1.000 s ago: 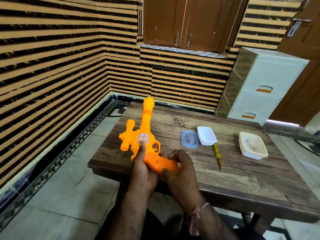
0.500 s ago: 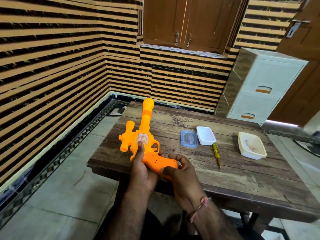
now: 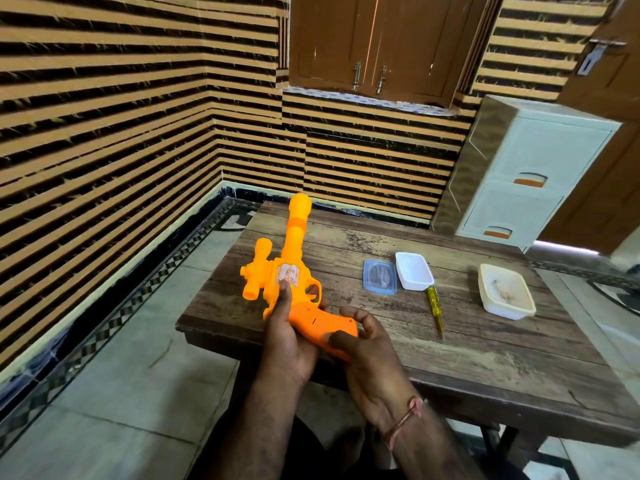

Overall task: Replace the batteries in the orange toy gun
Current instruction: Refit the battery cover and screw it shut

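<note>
The orange toy gun (image 3: 292, 268) lies over the near left part of the wooden table (image 3: 467, 344), barrel pointing away from me. My left hand (image 3: 287, 341) grips the gun's body from below, its index finger laid along the sticker on the side. My right hand (image 3: 367, 355) cups the end of the handle, thumb pressed on its side and fingers curled round the butt. A yellow screwdriver (image 3: 435, 308) lies on the table to the right of the gun.
A blue lid (image 3: 380, 276) and a white tub (image 3: 414, 270) sit mid-table. Another white tub (image 3: 506, 291) with small items inside stands further right. A white drawer unit (image 3: 526, 174) is behind the table, a striped wall to the left.
My right hand has turned palm-up at the handle's end, its thumb sliding along the handle side. The gun and my left hand have hardly moved.
</note>
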A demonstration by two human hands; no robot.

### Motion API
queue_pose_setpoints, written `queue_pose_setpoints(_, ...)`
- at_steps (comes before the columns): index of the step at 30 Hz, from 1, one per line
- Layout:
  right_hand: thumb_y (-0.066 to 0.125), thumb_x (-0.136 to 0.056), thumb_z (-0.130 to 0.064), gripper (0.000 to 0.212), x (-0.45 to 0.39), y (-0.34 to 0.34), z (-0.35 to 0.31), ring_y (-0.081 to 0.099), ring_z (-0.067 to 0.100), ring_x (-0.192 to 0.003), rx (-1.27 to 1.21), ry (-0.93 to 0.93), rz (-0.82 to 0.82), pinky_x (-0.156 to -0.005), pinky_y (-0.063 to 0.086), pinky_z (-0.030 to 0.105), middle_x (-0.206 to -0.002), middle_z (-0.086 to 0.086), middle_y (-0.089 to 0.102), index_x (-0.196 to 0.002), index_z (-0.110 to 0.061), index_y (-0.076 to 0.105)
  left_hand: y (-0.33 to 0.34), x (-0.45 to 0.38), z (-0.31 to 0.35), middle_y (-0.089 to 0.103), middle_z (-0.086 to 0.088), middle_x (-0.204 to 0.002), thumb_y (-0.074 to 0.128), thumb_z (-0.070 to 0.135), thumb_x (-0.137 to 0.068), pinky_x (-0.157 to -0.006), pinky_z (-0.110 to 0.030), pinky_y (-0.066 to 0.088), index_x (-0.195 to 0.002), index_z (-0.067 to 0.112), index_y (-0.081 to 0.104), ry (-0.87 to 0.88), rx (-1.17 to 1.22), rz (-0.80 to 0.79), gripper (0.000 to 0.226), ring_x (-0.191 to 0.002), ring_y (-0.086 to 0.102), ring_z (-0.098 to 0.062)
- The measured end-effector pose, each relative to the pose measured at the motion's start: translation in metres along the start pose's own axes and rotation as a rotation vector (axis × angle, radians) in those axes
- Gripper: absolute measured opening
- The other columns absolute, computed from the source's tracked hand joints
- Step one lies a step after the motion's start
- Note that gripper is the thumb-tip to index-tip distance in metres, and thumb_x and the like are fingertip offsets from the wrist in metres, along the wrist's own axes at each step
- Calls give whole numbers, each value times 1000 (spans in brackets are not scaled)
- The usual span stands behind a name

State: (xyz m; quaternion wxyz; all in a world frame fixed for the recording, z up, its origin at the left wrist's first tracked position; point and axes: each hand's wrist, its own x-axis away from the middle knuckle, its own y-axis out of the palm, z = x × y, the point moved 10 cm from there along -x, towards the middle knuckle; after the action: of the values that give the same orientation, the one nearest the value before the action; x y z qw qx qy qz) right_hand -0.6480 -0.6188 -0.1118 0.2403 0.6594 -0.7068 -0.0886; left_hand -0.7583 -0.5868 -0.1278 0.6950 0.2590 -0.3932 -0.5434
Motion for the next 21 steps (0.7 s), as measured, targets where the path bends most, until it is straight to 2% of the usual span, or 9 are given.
queue_pose_setpoints(3,64,-64,19,46,-3,-5,0,59,29,-86,67,-30,57,-73,52,39,-95,17,63,-99,-10,57,1,0,-4,64,-13,-94,60,51,-81,-69,-35,55,-133,5,54,-36,4,9,69,-77,63,-22)
queue_pose_setpoints(5,64,-66,20,45,-3,-7,-2,59,28,-85,102,-45,83,-73,52,39,-95,17,63,-99,-10,57,2,0,-7,63,-14,-93,60,53,-81,-70,-37,55,-128,5,56,-55,6,-5,67,-77,62,-24)
queue_pose_setpoints(8,71,-62,4,44,1,-1,-7,63,25,-84,118,-45,5,-73,54,39,-97,15,67,-101,-10,59,3,0,-7,64,-14,-86,55,52,-89,-72,-39,55,-115,6,60,-55,13,-27,53,-74,63,-23)
queue_pose_setpoints(11,76,-69,-21,41,-2,-7,-19,64,19,-84,218,-9,-50,-75,51,38,-97,8,71,-107,-13,62,4,-2,-3,64,-14,-90,54,50,-91,-76,-41,52,-120,6,58,-34,40,-38,53,-74,62,-23)
queue_pose_setpoints(13,75,-81,-23,24,-16,-39,-43,61,15,-79,418,-94,94,-73,49,36,-91,2,70,-101,-13,67,2,-2,-1,65,-15,-99,53,45,-94,-72,-38,53,-126,9,57,-13,66,-9,49,-73,63,-23)
queue_pose_setpoints(15,67,-89,-17,5,-33,-83,-76,60,15,-75,642,-215,325,-73,49,35,-84,1,69,-88,-13,68,1,-3,0,66,-15,-103,52,43,-96,-72,-37,53,-130,11,56,-12,81,14,48,-72,63,-23)
queue_pose_setpoints(18,61,-92,-16,13,-50,-141,-115,61,24,-76,1014,-229,618,-69,45,28,-83,10,69,-87,-8,70,-1,-3,0,68,-13,-100,53,43,-96,-70,-37,53,-134,12,55,-9,73,27,49,-73,64,-22)
queue_pose_setpoints(21,62,-87,-23,23,-72,-172,-124,65,32,-75,1260,-114,636,-68,51,33,-76,13,69,-80,-2,70,-2,-4,-3,68,-13,-99,54,42,-95,-74,-39,52,-136,11,54,-15,71,38,51,-76,64,-24)
